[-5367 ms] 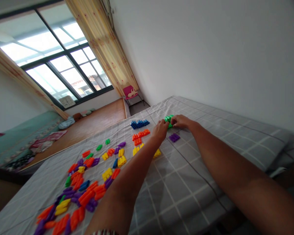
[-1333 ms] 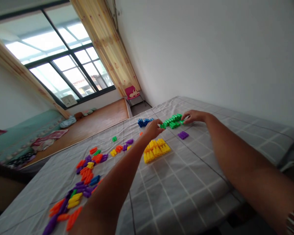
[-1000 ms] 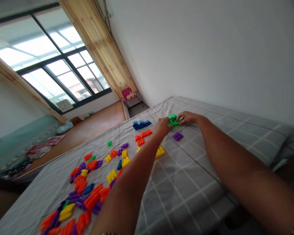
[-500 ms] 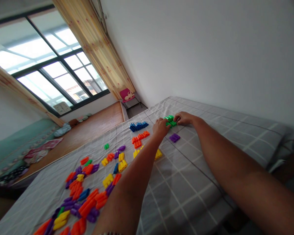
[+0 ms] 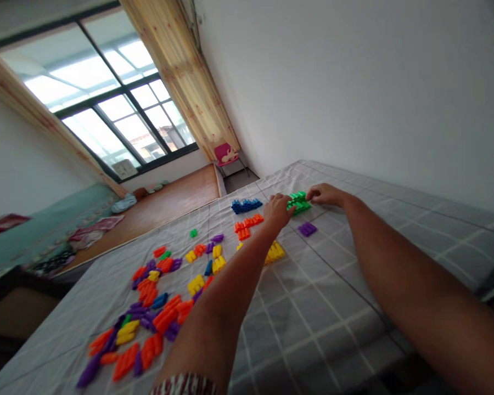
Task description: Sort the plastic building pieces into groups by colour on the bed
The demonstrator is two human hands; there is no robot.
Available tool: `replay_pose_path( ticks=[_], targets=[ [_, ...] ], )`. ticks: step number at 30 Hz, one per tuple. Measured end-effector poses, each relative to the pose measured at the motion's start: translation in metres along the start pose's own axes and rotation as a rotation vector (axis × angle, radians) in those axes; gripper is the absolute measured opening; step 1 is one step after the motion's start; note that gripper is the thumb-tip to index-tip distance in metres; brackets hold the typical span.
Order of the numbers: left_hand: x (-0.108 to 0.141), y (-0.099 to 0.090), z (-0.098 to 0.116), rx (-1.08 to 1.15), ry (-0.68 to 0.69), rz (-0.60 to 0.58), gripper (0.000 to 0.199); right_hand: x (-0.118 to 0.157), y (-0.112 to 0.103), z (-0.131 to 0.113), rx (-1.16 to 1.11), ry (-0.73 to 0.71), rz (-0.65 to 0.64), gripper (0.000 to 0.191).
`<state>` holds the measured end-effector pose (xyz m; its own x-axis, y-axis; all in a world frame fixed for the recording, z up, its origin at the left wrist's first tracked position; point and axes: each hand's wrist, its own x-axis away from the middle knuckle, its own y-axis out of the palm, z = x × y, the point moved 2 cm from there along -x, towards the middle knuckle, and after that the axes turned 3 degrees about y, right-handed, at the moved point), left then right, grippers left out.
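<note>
A group of green plastic building pieces (image 5: pixel 299 202) lies near the far part of the bed, between my two hands. My left hand (image 5: pixel 278 209) is at its left end, fingers curled against the pieces. My right hand (image 5: pixel 326 194) hovers just off the right end, fingers loosely bent and apart, with nothing visible in them. Closer to me lies a small purple group (image 5: pixel 307 229). Left of my left hand are a blue group (image 5: pixel 246 206) and an orange group (image 5: pixel 247 225). My left forearm partly covers a yellow group (image 5: pixel 275 252).
Many loose pieces in mixed colours, among them orange ones (image 5: pixel 125 362), are scattered on the left of the grey checked sheet (image 5: pixel 296 307). One small green piece (image 5: pixel 193 233) lies apart. A white wall (image 5: pixel 354 82) borders the bed; a pink chair (image 5: pixel 225 155) stands beyond.
The view has turned left, so everything sits further right. My right hand has drawn slightly away from the green pieces; my left hand stays at their left end.
</note>
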<state>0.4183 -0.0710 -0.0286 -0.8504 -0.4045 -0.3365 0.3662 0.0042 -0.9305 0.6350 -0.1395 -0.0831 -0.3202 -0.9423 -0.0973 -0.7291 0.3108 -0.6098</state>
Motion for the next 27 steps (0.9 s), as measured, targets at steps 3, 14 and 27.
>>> replay_pose_path(
  ticks=[3, 14, 27],
  targets=[
    [0.030, -0.034, -0.019, 0.002, 0.046, 0.031, 0.027, 0.001, -0.003, 0.004, -0.017, 0.020, 0.133, 0.017],
    [0.265, -0.176, -0.208, -0.211, -0.548, 0.006, 0.021, 0.022, -0.005, -0.039, 0.200, -0.156, 0.699, 0.026],
    [0.295, -0.161, -0.329, -0.140, -0.619, -0.079, 0.034, -0.053, 0.234, -0.286, 0.460, -0.711, -0.245, 0.030]
  ],
)
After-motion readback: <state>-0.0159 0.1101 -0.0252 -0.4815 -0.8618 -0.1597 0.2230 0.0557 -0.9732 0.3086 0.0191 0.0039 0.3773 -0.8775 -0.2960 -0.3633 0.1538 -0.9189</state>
